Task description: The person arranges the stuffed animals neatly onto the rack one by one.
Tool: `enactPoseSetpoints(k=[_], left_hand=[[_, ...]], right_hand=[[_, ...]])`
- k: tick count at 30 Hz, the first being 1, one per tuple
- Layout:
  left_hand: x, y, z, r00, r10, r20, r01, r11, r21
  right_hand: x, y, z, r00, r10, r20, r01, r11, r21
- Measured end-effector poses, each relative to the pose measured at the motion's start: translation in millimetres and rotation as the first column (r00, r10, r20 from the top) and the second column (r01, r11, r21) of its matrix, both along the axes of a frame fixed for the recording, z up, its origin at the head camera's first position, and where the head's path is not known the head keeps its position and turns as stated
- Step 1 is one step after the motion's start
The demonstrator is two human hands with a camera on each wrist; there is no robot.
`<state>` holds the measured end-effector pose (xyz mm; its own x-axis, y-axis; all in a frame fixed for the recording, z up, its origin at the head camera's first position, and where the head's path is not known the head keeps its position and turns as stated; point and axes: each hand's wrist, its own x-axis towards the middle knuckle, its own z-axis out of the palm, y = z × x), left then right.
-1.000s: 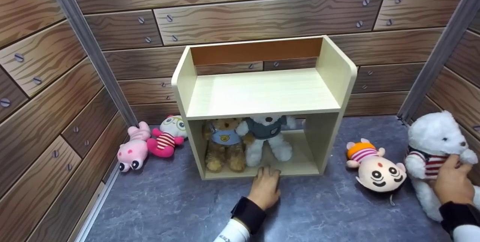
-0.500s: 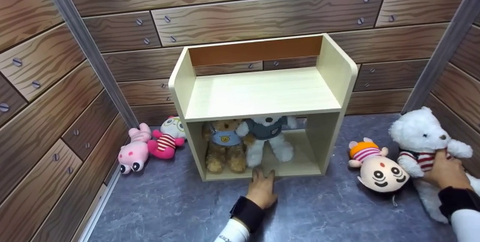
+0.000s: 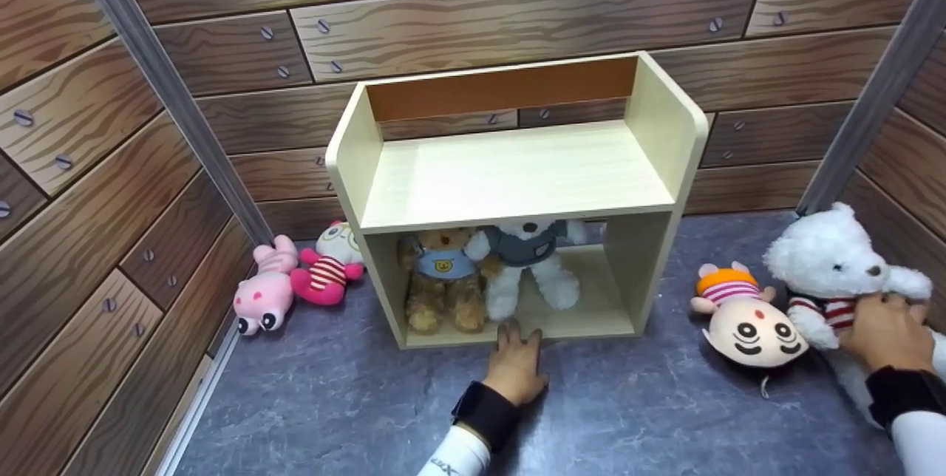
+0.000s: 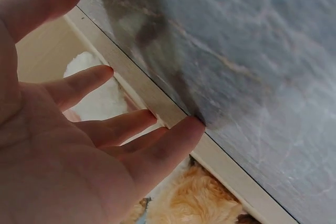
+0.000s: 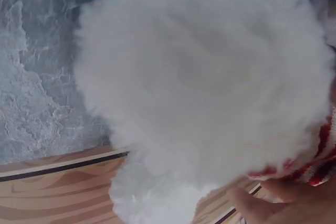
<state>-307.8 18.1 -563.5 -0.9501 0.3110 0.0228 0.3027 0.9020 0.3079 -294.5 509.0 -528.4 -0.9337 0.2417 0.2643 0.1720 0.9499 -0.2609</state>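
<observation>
Six plush toys surround one pale wooden shelf unit (image 3: pixel 517 188) on a grey marbled floor (image 3: pixel 355 409). Two bears — one brown (image 3: pixel 442 280), one white in grey (image 3: pixel 526 265) — sit in its lower compartment. A pink toy (image 3: pixel 264 295) and a striped toy (image 3: pixel 329 265) lie at nine o'clock. At three o'clock lies a round-faced doll (image 3: pixel 743 321); beside it, the right hand (image 3: pixel 887 332) grips a fluffy white bear (image 3: pixel 839 269). The left hand (image 3: pixel 516 365), fingers straight, rests at the shelf's front edge.

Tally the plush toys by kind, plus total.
Bears: 3 – brown bear, grey-shirt bear, striped-shirt bear
Pink toys: 2 – pink toy, striped pink toy
Dolls: 1 – doll
Total: 6
</observation>
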Motion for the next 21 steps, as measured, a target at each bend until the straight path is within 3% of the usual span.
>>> enactPoseSetpoints(k=[6, 15, 18, 21], left_hand=[[-0.7, 1, 0.7, 1.000, -0.006, 0.009, 0.006, 1.000, 0.030], [-0.1, -3, 0.3, 1.000, -0.008, 0.010, 0.007, 0.998, 0.062], [-0.4, -4, 2.1, 1.000, -0.028, 0.001, 0.028, 0.997, 0.069], [-1.5, -6, 4.9, 0.998, -0.056, -0.014, 0.057, 0.997, 0.051]], right_hand=[[2.1, 14, 4.6, 0.999, 0.033, 0.008, -0.032, 0.997, -0.066], [15.4, 20, -6.5, 0.991, -0.016, -0.136, -0.002, 0.992, -0.128], [20.8, 21, -10.7, 0.967, -0.035, -0.251, 0.008, 0.994, -0.107], [25.0, 21, -15.4, 0.916, -0.021, -0.400, -0.007, 0.998, -0.069]])
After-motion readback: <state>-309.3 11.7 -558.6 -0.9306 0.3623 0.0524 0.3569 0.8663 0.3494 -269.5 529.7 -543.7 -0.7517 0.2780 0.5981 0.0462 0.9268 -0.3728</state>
